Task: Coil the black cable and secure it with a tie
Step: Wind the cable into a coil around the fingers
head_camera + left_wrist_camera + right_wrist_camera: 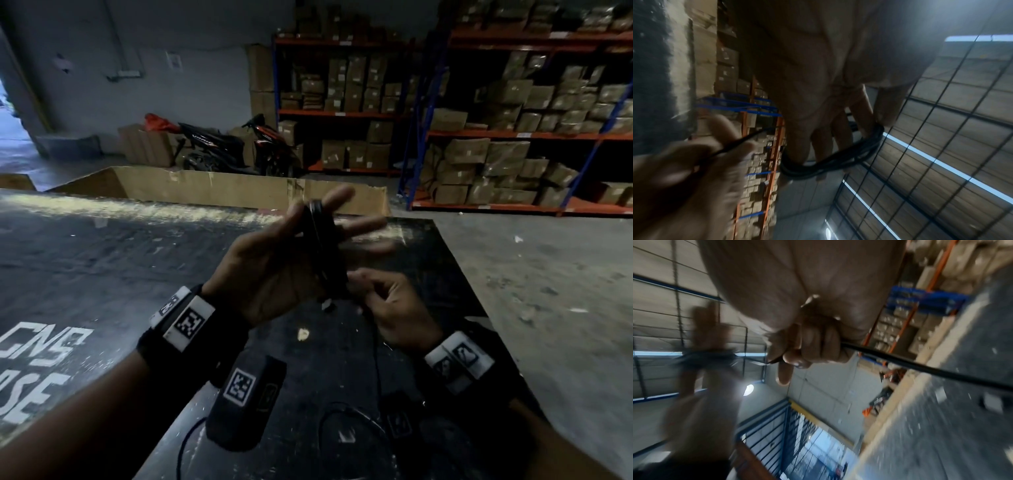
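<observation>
The black cable [323, 246] is wound in several loops around the straight fingers of my left hand [270, 263], which is raised above the dark table [428, 246]. In the left wrist view the coil [830, 162] rings the fingers near their tips. My right hand [387, 301] sits just below and right of the coil, its fingers curled round the free strand of cable [920, 368]. That strand runs down to loose loops on the table [342, 407]. A small pale piece [327, 303] hangs under the coil. I see no tie.
A black device with a square marker [246, 404] lies on the table near my left forearm. An open cardboard box [239, 188] stands beyond the table's far edge. Shelves of boxes [513, 137] fill the right; a motorbike [219, 147] is parked behind.
</observation>
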A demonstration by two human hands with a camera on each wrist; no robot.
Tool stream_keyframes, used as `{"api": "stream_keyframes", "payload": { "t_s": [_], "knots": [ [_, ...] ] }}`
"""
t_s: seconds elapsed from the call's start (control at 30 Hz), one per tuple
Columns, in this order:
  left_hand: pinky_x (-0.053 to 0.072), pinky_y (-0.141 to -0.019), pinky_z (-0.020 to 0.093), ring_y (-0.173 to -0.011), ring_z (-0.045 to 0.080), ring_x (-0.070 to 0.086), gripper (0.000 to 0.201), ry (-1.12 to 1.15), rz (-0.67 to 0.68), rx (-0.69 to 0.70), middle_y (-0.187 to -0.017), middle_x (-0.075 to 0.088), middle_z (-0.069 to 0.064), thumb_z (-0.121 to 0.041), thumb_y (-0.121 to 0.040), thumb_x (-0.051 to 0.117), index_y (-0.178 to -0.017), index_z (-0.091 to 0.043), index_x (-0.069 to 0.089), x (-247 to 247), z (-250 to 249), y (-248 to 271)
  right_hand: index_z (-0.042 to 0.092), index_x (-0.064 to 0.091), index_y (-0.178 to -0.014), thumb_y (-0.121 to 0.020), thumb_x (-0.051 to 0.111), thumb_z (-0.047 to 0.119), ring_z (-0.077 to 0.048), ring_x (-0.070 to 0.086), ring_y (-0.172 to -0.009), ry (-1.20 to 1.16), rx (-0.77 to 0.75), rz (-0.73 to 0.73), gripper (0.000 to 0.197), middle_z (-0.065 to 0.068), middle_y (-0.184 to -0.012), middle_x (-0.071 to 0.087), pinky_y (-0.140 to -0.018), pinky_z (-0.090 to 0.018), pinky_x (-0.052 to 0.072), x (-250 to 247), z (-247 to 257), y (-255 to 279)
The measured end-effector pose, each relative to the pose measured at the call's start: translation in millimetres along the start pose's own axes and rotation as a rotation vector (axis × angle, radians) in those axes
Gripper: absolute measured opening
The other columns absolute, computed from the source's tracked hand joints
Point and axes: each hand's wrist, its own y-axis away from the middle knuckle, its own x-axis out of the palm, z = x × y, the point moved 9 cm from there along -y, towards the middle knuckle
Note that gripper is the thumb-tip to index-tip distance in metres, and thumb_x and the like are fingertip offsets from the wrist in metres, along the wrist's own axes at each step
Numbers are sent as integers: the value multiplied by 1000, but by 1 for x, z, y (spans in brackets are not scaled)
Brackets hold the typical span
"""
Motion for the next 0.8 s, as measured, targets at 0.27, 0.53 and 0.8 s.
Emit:
{"api": "stream_keyframes", "payload": {
  "t_s": [0.27, 0.53, 0.8],
  "knots": [
    [51, -104, 48, -141, 31, 54, 45, -669, -494, 106, -150, 59, 13, -27, -104, 51, -138, 1, 59, -72, -45, 7, 4, 76, -96, -101, 56, 21, -1, 46, -42, 99, 119, 206, 27, 8, -50, 54, -45, -13, 36, 39, 3, 34],
    [32, -63, 32, -79, 28, 42, 65, -891, -369, -191, -90, 60, 21, -51, -96, 65, -108, 13, 71, -79, 16, 30, 19, 74, -86, -94, 66, 24, -4, 59, -58, 630, -165, 114, 12, 6, -68, 68, -52, -19, 44, -10, 94, 13],
    [49, -101, 64, -106, 41, 70, 30, -430, -196, -205, -111, 74, 22, -22, -101, 58, -96, 2, 76, -37, 36, 30, 7, 75, -92, -92, 71, 19, -37, 64, -66, 443, -200, 58, 13, -22, -78, 73, -57, -44, 50, -30, 77, -33]
  ]
}}
